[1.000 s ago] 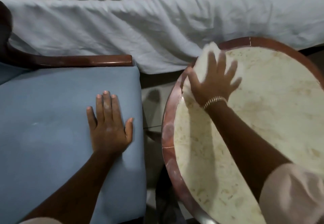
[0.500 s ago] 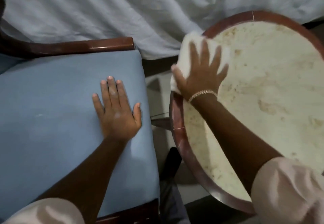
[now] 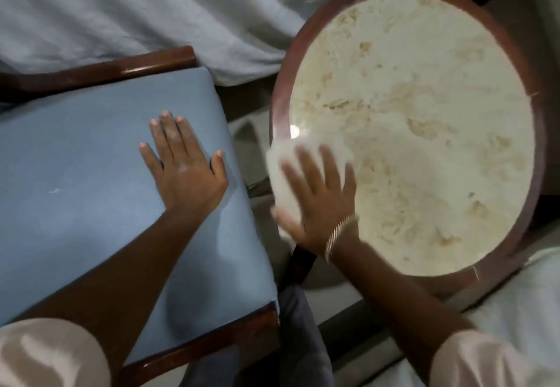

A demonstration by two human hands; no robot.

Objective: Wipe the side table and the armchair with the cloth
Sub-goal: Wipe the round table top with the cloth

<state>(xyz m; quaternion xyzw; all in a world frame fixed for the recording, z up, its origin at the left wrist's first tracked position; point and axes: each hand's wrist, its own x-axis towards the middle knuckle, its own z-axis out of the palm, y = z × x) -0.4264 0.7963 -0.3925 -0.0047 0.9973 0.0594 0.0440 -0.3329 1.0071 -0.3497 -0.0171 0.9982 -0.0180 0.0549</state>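
The round side table [image 3: 424,120] has a cream marbled top inside a dark wooden rim. My right hand [image 3: 321,202] presses a white cloth [image 3: 283,171] flat against the table's near-left edge, fingers spread over it; the cloth is blurred and hangs partly past the rim. The armchair [image 3: 78,180] stands on the left, with a blue seat cushion in a dark wooden frame. My left hand [image 3: 185,165] lies flat on the cushion near its right edge, fingers apart, holding nothing.
A bed with rumpled white sheets [image 3: 151,8] runs along the far side, close behind the chair and the table. A narrow gap of pale floor [image 3: 242,108] separates chair and table. More white fabric [image 3: 521,305] lies at the lower right.
My right hand has slid the cloth along the table's left rim from the far edge toward me. The left hand has stayed flat on the cushion. The view has shifted.
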